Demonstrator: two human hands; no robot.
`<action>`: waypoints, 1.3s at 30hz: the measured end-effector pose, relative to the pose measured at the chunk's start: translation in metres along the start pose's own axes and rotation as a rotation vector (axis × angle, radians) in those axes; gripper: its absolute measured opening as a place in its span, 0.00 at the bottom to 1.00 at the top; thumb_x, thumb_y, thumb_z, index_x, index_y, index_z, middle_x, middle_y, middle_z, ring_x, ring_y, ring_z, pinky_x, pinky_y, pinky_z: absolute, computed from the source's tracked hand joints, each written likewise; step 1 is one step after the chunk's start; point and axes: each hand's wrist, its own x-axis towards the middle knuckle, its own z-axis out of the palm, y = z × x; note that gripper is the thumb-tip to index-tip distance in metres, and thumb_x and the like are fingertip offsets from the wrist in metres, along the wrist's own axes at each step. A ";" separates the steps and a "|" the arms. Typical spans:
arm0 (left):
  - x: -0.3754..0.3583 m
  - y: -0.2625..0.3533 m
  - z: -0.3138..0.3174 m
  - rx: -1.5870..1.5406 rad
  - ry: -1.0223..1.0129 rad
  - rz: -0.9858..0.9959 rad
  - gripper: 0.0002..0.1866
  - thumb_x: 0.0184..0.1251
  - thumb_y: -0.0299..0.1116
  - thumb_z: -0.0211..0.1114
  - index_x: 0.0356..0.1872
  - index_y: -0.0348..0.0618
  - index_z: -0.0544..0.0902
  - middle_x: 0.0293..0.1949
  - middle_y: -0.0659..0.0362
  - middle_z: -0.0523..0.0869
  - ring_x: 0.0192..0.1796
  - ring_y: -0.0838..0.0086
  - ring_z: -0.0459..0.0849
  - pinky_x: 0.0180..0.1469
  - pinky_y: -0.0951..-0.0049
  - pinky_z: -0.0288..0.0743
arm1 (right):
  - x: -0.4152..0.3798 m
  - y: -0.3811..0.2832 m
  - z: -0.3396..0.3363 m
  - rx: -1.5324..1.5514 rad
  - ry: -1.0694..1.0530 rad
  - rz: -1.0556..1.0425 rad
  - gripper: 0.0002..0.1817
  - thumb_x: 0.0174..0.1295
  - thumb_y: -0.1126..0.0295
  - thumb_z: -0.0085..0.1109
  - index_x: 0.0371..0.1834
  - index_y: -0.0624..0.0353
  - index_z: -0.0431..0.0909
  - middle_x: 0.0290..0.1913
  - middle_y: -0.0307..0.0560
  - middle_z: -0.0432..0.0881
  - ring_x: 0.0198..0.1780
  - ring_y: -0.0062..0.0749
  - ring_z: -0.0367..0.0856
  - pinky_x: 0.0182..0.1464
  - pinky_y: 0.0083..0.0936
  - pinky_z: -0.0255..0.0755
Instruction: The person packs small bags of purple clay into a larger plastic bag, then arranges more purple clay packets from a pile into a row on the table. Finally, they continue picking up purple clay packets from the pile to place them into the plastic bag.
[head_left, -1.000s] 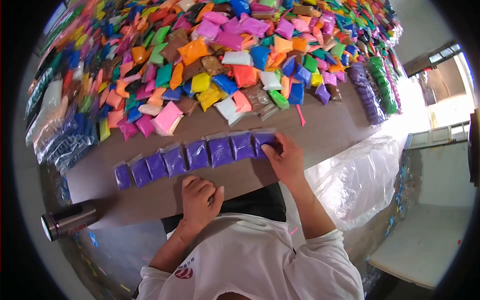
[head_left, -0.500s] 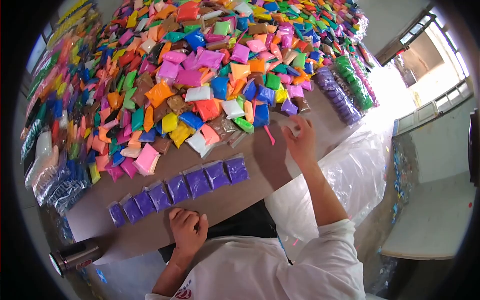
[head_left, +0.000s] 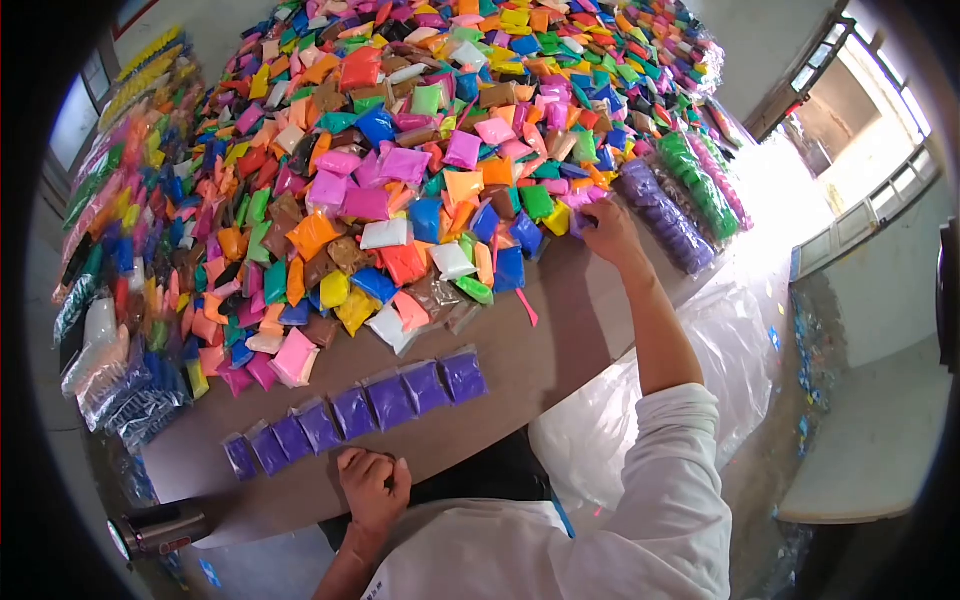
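Note:
Several purple packets (head_left: 352, 412) of soft-looking material in clear wrappers lie side by side in a slanting row on the brown table. Close to the near edge, below this row, my left hand (head_left: 374, 488) rests with its fingers curled and nothing visible in them. My right hand (head_left: 612, 232) is stretched out to the right end of the big heap, fingers pinched at a small purple packet (head_left: 577, 224) that they partly hide. Beside it lie a yellow packet (head_left: 557, 218) and pink-purple ones.
A large heap of mixed coloured packets (head_left: 400, 165) covers the back of the table (head_left: 540, 375). Bundled purple packets (head_left: 665, 215) and green ones (head_left: 710, 195) stand at right. Clear plastic sheeting (head_left: 720, 350) hangs there. A dark metallic cylinder (head_left: 160, 528) sits at the near left corner.
My right hand has moved forward from above the table to the small purple packet, and its fingers have closed. My left hand stays curled by the row. The view has shifted slightly.

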 end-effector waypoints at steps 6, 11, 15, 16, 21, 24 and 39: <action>0.001 0.002 -0.001 0.006 -0.011 -0.016 0.10 0.50 0.27 0.71 0.19 0.45 0.76 0.25 0.60 0.81 0.37 0.60 0.79 0.51 0.61 0.70 | 0.047 -0.053 -0.005 0.306 0.436 -0.207 0.26 0.58 0.60 0.64 0.60 0.58 0.79 0.57 0.57 0.82 0.58 0.56 0.79 0.60 0.45 0.72; -0.001 0.002 0.002 0.028 0.001 -0.032 0.10 0.49 0.26 0.71 0.18 0.46 0.76 0.25 0.59 0.81 0.37 0.59 0.79 0.49 0.60 0.70 | 0.112 -0.106 0.006 0.219 0.210 -0.328 0.32 0.58 0.51 0.68 0.61 0.58 0.77 0.55 0.58 0.82 0.59 0.53 0.79 0.64 0.47 0.69; 0.002 0.006 0.003 0.035 0.013 -0.025 0.11 0.49 0.25 0.71 0.18 0.45 0.75 0.25 0.59 0.80 0.35 0.59 0.79 0.49 0.59 0.70 | 0.095 -0.118 0.032 0.102 0.380 -0.406 0.29 0.57 0.52 0.69 0.56 0.59 0.77 0.52 0.56 0.82 0.62 0.52 0.76 0.68 0.48 0.63; 0.002 0.007 0.003 0.042 0.019 -0.028 0.11 0.49 0.25 0.70 0.18 0.45 0.75 0.24 0.59 0.80 0.35 0.59 0.79 0.49 0.59 0.71 | 0.089 -0.117 0.032 0.089 0.385 -0.410 0.29 0.56 0.53 0.70 0.55 0.59 0.77 0.52 0.56 0.82 0.63 0.53 0.75 0.69 0.48 0.62; 0.000 0.005 0.005 0.064 0.025 -0.028 0.11 0.50 0.25 0.69 0.18 0.45 0.74 0.24 0.58 0.79 0.34 0.59 0.78 0.49 0.59 0.71 | 0.048 -0.086 0.029 0.094 0.381 -0.388 0.25 0.57 0.60 0.70 0.56 0.58 0.78 0.56 0.55 0.82 0.66 0.52 0.74 0.68 0.45 0.65; 0.002 0.008 0.004 0.078 0.039 -0.005 0.12 0.51 0.26 0.69 0.18 0.45 0.73 0.24 0.58 0.79 0.34 0.59 0.78 0.50 0.59 0.71 | 0.034 -0.060 0.024 0.150 0.351 -0.362 0.24 0.57 0.62 0.68 0.55 0.59 0.78 0.55 0.53 0.83 0.66 0.50 0.74 0.68 0.46 0.64; 0.001 0.006 0.006 0.099 0.038 0.019 0.11 0.51 0.25 0.68 0.19 0.44 0.72 0.23 0.57 0.78 0.32 0.58 0.78 0.48 0.58 0.70 | 0.031 -0.016 -0.005 0.313 0.362 -0.150 0.11 0.55 0.73 0.65 0.42 0.59 0.84 0.44 0.48 0.86 0.51 0.49 0.82 0.56 0.43 0.73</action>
